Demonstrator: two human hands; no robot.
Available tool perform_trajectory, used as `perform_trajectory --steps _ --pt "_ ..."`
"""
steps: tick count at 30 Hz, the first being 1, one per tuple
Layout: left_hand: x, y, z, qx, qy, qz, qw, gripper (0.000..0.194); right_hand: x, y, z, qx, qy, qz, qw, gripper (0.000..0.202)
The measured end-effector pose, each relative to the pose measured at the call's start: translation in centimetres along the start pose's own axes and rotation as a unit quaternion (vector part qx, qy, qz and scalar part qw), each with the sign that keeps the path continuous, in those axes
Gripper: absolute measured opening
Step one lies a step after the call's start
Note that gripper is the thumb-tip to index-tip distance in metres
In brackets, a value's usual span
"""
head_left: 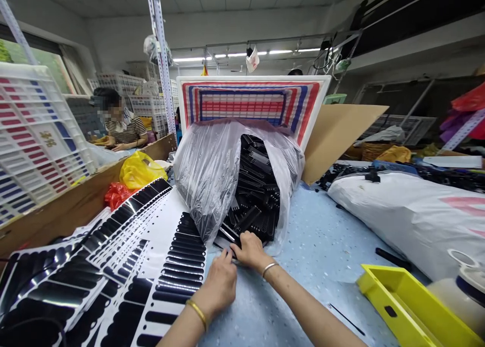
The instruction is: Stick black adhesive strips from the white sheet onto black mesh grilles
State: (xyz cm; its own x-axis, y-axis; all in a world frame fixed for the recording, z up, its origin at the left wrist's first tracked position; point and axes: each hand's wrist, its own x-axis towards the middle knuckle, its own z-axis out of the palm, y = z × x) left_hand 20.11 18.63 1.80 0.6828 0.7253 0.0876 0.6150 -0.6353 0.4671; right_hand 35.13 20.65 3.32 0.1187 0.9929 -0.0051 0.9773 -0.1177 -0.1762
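My right hand, fingers curled narrow, and my left hand, fingertips close together, meet at the near mouth of the plastic bag; exactly what they pinch I can't tell. The black combs lie just ahead inside the bag, nearer my right hand, the closest 1 slanting from far left to near right. Left of the bag are sheets of black strips; right, a yellow tray; behind, 1 lined crate.
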Motion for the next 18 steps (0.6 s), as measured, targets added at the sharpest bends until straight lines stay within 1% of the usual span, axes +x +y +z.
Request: perform_trajectory --steps 2,4,7,9,11,12,16,18 --pt "-1.2 -1.0 0.4 -0.024 -0.003 -0.008 1.000 0.026 -0.4 0.2 0.6 -0.006 -0.012 0.007 1.000 0.037" --pt "-2.1 -1.5 0.1 -0.068 0.014 -0.034 0.997 0.023 -1.5 0.8 1.0 -0.009 -0.027 0.004 1.000 0.037" --pt "-2.0 -1.3 -0.7 -0.087 0.053 -0.097 0.990 0.025 -4.4 2.4 1.2 -0.015 -0.040 -0.007 0.999 0.037" --pt "-1.5 -0.6 -0.9 -0.073 0.067 -0.122 0.988 0.025 -6.5 3.4 1.1 -0.019 -0.040 -0.017 0.999 0.036" --pt "-0.6 0.2 -0.6 -0.056 0.077 -0.135 0.986 0.024 -8.3 4.2 1.0 -0.021 -0.034 -0.023 0.999 0.032" --pt "-0.1 0.6 -0.4 -0.050 0.082 -0.148 0.984 0.026 -9.0 4.4 0.8 -0.022 -0.029 -0.022 0.999 0.030" --pt "2.2 1.1 -0.1 -0.046 0.094 -0.226 0.969 0.045 -11.1 5.3 0.1 -0.022 -0.002 0.013 1.000 0.025" --pt "3.2 0.8 -0.3 -0.049 0.094 -0.241 0.965 0.051 -12.3 5.8 -0.1 -0.022 0.009 0.029 0.999 0.024"
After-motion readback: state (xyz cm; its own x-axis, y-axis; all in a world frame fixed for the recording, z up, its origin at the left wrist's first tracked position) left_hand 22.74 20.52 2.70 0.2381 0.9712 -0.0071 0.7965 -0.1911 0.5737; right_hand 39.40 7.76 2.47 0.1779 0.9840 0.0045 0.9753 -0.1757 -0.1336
